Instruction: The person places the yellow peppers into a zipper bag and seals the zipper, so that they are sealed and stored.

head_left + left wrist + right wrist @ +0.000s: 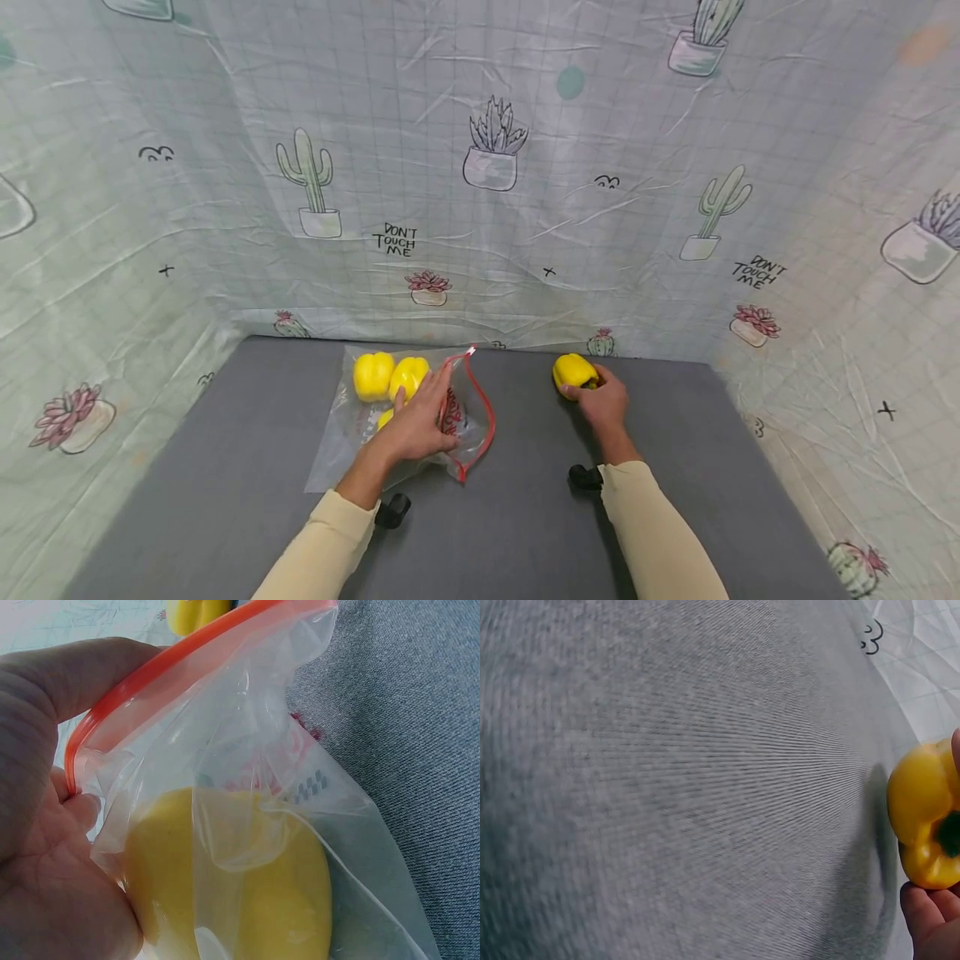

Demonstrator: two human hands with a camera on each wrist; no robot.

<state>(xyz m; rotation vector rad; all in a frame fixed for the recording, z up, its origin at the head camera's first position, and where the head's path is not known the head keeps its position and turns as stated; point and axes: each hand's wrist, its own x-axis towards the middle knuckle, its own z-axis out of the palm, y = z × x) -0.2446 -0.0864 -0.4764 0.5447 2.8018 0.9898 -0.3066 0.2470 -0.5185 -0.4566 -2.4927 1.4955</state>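
Observation:
A clear plastic zip bag (330, 454) with a red zip edge (491, 417) lies on the left part of the table, its mouth facing right. Inside are yellow bell peppers, one at the upper left (373, 377), another beside it (408, 375) and a third partly covered by my left hand (412, 427). That hand holds the bag near its mouth, thumb and fingers at the red edge; in the left wrist view a pepper (292, 900) shows through the plastic. My right hand (606, 407) grips another yellow bell pepper (570, 372), its green stem end (950, 834) toward the wrist.
The table has a grey cloth cover (525, 533). A hanging sheet (360, 167) printed with potted cacti encloses its back and both sides. Black wrist cameras sit by the left cuff (393, 511) and the right cuff (585, 478).

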